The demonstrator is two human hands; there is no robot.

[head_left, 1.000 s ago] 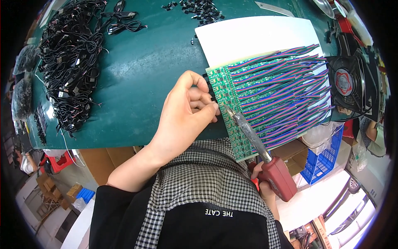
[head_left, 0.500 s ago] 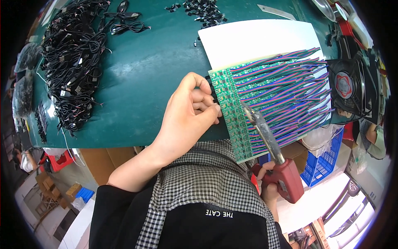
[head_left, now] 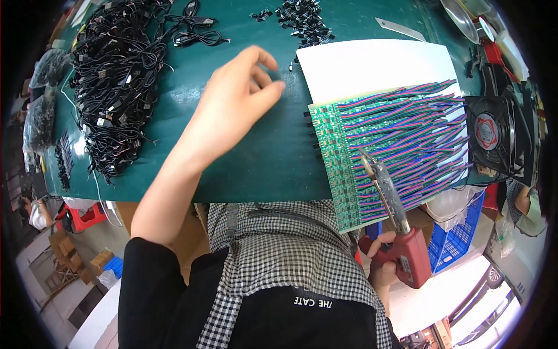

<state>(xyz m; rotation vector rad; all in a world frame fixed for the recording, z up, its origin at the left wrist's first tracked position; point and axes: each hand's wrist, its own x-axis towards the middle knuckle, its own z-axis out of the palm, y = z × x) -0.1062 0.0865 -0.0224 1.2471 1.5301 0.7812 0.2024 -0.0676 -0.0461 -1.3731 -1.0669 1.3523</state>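
Observation:
My left hand hangs over the green table, between the heap of cables and the circuit boards. Its fingers are loosely bent, thumb and forefinger apart, and I see nothing between them. In my right hand is a red soldering gun, its metal tip pointing up and left over the boards. The joined green circuit boards lie in a column, with rows of coloured wires running off to the right. Small black connectors stick out at their left edge. A white sheet lies beneath the boards.
A large heap of black USB cables covers the table's left side. Small black connectors are piled at the far middle. A loose blade lies far right, and a black fan stands right of the wires.
My left hand has left the boards' left edge and moved up and to the left. The soldering gun stays over the boards. The whole view has shifted slightly.

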